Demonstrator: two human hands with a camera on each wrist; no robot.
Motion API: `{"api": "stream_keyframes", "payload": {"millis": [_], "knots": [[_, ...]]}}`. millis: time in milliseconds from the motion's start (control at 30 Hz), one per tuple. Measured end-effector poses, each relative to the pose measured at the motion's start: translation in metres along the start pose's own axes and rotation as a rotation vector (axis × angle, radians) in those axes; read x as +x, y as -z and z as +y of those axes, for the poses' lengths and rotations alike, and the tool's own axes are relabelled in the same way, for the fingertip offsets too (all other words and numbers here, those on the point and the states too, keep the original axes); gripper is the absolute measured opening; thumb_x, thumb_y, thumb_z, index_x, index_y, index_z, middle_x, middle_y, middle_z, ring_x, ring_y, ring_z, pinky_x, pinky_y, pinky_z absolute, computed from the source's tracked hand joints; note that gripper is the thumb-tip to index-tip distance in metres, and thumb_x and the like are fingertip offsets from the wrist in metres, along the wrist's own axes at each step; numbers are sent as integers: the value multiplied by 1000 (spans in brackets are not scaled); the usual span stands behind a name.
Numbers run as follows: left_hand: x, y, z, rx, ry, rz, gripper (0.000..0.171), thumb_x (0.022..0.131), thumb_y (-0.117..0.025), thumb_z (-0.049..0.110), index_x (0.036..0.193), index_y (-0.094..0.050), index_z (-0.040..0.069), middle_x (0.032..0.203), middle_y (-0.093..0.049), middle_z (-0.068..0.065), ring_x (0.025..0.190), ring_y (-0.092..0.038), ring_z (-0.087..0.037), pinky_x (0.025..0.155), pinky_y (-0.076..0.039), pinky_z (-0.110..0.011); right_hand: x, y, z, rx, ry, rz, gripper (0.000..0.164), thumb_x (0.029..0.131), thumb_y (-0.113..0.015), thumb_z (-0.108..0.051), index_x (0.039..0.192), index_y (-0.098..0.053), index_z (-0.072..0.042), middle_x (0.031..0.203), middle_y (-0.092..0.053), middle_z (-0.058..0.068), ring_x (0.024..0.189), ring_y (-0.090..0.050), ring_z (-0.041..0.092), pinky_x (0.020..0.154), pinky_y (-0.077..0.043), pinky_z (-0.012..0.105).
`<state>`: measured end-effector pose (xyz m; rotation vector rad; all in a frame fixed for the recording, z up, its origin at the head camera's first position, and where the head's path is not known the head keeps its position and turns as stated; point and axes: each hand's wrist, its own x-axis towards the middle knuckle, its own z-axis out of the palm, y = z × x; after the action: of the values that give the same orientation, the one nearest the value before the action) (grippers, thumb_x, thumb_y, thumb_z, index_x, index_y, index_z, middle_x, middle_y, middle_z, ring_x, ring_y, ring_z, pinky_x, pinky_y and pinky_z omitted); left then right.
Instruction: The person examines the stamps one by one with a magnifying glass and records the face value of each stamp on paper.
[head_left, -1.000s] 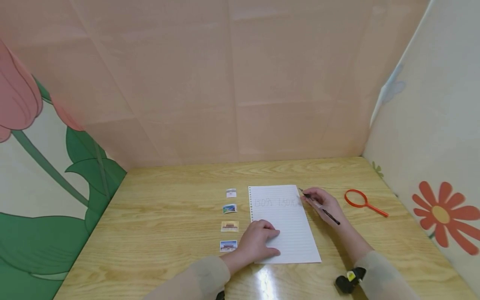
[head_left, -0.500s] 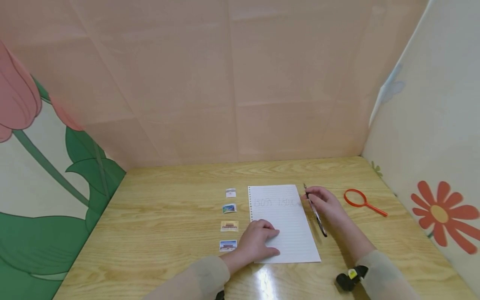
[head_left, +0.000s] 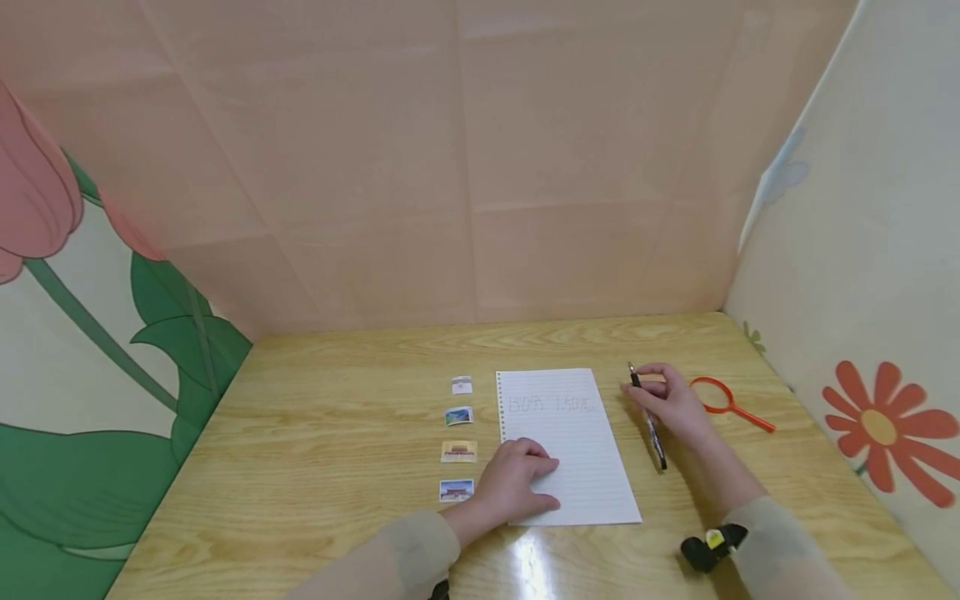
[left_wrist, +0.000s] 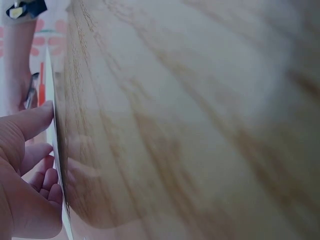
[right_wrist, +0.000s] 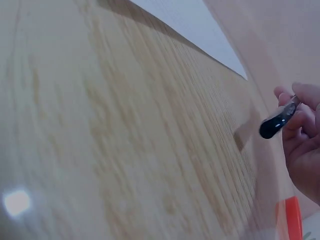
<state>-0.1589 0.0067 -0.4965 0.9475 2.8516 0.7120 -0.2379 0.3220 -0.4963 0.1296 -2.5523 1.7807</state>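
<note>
A sheet of lined paper with punched holes along its left edge lies on the table. Faint handwriting, partly legible as 150 and 1.50, runs across its upper part. My left hand rests on the lower left of the sheet, thumb and fingers spread apart; the left wrist view shows the hand against the paper's edge. Right of the sheet, my right hand pinches a black-and-clear pen, tip pointing away. The right wrist view shows the pen's dark end jutting from between the fingers.
Several small stamps stand in a column left of the paper, among them a yellow stamp and a blue-sky stamp. A red magnifying glass lies just beyond my right hand. Walls border the wooden table at back and right.
My right hand has moved right, off the paper's edge and nearer the magnifying glass, with the pen turned steeper in its grip. My left hand stays in place.
</note>
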Motion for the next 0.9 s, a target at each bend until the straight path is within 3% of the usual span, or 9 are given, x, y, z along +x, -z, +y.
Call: {"api": "stream_keyframes", "payload": {"millis": [200,567,900], "knots": [[0,2,0,-1,-1,-1,54,79,-83,39,127,-69,17,118,-60,6,109,-50,-12,97,-39,-24,-1,11,0,-157,-78,51,56,94,-69,-33,132,-45,2,94,-67,18,60,-54,13,52,-47,28],[0,1,0,-2,-11,-1,53,80,-83,39,126,-70,17,116,-61,6,108,-50,-11,96,-39,-24,-2,21,7,-201,-46,108,45,96,-68,-23,129,-54,4,73,-57,6,55,-52,14,49,-45,27],[0,0,0,-4,0,-2,54,79,-83,39,126,-70,18,117,-60,7,108,-50,-11,96,-39,-23,-3,21,13,-334,-43,121,42,95,-68,-17,126,-58,8,74,-60,7,56,-56,13,51,-49,25]]}}
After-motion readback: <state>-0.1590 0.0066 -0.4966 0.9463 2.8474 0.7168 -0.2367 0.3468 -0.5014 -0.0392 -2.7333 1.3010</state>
